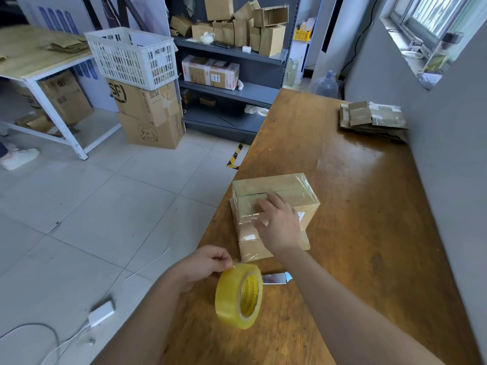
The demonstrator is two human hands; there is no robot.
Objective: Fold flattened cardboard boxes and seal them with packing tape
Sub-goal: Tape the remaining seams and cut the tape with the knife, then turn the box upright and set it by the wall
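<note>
Right grip [280, 227] is released, fingers spread flat, pressing on top of a taped cardboard box [266, 187]. The box sits near the left edge of the brown wooden table [355, 206], about mid-length, wrapped in glossy clear tape. Its top flaps are closed and the seam shows just past the fingertips. The lower front part may be a second carton underneath, but tape glare makes it hard to tell.

Left grip [205, 264] pinches the upper rim of a packing tape roll [227, 299], clear with a yellow core. The roll is upright on edge over the near part of the table, close to the box's near side. A metal blade [276, 278] lies flat on the table just beyond the roll, between the roll and the right forearm. A stack of flattened cardboard boxes [374, 119] lies at the far right of the table against the grey wall, well apart from the taped box.

Off the table:
- A white plastic basket [134, 56] sits on two stacked cartons [147, 104], the upper one printed SF EXPRESS, on the tiled floor [79, 206].
- A dark grey shelf unit [237, 93] behind holds many small cartons.
- A light-topped side table [26, 54] with a white frame stands at left, with flat cardboard on it.
- A white charger [101, 313] with its cable lies on the floor.
- A clear water jug [325, 84] stands past the table's far end.
</note>
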